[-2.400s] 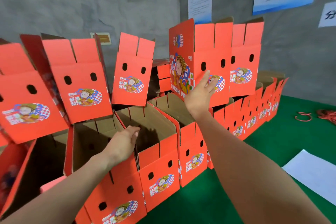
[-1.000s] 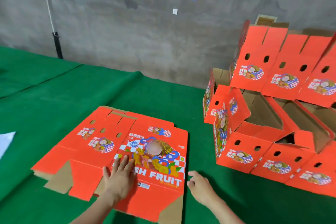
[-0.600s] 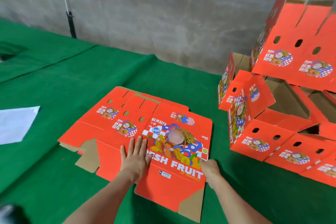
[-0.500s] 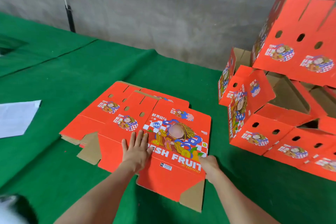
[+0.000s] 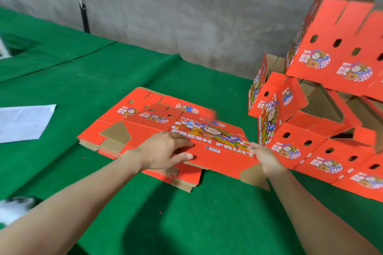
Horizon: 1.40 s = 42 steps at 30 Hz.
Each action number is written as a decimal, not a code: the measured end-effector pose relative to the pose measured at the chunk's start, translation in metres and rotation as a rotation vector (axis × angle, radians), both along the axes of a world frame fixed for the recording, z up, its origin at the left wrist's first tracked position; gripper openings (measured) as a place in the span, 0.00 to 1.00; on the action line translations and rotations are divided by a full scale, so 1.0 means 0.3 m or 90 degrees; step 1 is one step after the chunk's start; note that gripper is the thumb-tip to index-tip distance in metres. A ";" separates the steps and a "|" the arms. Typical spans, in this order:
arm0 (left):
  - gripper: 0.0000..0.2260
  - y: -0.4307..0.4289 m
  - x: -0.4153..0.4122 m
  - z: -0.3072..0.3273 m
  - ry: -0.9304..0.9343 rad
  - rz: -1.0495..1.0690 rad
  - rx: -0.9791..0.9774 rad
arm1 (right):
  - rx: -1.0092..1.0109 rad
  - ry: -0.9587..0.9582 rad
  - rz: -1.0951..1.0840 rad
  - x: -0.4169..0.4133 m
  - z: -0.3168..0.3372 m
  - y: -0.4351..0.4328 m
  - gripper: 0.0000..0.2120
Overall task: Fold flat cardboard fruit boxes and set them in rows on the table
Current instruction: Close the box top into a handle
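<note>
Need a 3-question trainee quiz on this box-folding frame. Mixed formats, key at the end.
1. True or false: the white sheet lies on the green table, left of the stack of flat boxes.
2. The right hand grips the top flat box at its: A) near right corner B) far left corner C) middle
3. Fill in: the folded boxes stand to the ___ of the stack.
Key: 1 true; 2 A; 3 right.
</note>
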<state>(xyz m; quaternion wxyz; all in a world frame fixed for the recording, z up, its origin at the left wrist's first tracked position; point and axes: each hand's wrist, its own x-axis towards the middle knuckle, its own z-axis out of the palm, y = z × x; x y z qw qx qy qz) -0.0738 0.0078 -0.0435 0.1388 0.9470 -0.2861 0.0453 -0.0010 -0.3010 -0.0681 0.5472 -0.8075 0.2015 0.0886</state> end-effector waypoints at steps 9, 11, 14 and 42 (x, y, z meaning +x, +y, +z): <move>0.14 -0.062 -0.021 0.213 -0.205 0.043 0.255 | 0.328 -0.047 -0.170 -0.127 0.104 -0.130 0.06; 0.11 -0.121 -0.011 0.271 -0.214 0.065 0.248 | 0.463 -0.123 -0.331 -0.159 0.135 -0.147 0.08; 0.08 -0.215 0.020 0.385 -0.234 0.048 0.219 | 0.408 -0.294 -0.371 -0.216 0.212 -0.165 0.11; 0.10 -0.660 0.020 0.680 0.232 -0.147 -0.063 | -0.255 -0.378 0.114 -0.494 0.418 -0.620 0.11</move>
